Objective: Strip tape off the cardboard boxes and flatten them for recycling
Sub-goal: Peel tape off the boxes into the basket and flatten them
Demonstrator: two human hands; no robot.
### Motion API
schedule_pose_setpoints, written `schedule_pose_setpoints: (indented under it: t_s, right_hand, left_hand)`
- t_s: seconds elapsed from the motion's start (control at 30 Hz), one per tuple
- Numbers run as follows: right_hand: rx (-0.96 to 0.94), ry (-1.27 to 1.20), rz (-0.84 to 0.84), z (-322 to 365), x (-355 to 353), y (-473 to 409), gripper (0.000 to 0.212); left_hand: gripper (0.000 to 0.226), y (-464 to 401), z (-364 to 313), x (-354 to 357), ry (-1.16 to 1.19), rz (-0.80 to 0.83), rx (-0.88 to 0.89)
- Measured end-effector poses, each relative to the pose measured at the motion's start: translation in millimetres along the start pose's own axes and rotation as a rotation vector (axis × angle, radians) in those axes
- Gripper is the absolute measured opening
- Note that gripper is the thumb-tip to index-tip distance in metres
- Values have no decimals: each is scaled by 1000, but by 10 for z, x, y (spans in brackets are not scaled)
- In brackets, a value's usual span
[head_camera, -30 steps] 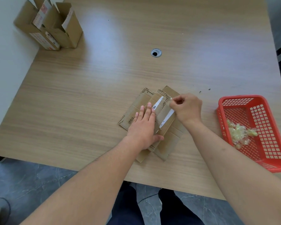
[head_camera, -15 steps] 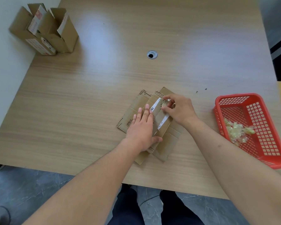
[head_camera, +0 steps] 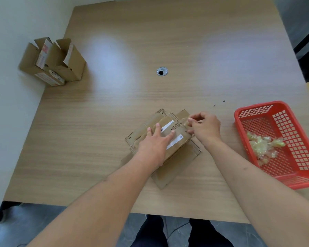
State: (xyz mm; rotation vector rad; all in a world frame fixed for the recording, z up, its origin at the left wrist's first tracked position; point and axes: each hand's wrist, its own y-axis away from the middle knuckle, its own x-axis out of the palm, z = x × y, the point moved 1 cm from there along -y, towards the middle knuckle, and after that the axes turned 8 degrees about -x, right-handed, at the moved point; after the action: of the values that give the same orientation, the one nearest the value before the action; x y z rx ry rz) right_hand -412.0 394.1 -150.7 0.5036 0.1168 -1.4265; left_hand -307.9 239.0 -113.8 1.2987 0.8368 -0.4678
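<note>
The right hand (head_camera: 204, 128) has shifted from the white label strips to the flattened box's (head_camera: 168, 139) 1 o'clock corner, where its thumb and fingers now pinch a strip of clear tape (head_camera: 185, 121) and lift it — the peel looks freshly started, so this tape is still to come off. The left hand (head_camera: 154, 144) stays flat on the cardboard, fingers spread and straight, pinning it near the table's (head_camera: 114, 113) 6 o'clock edge. At 3 o'clock a red basket (head_camera: 257, 111) holds crumpled tape scraps (head_camera: 262, 145), near enough for the next strip. At 10 o'clock two upright boxes (head_camera: 55, 63) stand open against the wall, not yet flattened. A cable hole (head_camera: 162, 71) sits at 12 o'clock. Nothing blocks the pull — only the pinning fingers lie near the tape's line.
</note>
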Motion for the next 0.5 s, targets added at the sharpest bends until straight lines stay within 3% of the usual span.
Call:
schedule_pose_setpoints:
  t_s: [0.23, 0.5]
  right_hand:
    - [-34, 164, 180, -29, -13, -131, 8]
    - [281, -254, 160, -206, 48, -178, 6]
  left_hand:
    - [111, -8, -132, -37, -22, 14, -18]
    - [124, -55, 21, -141, -84, -41, 12]
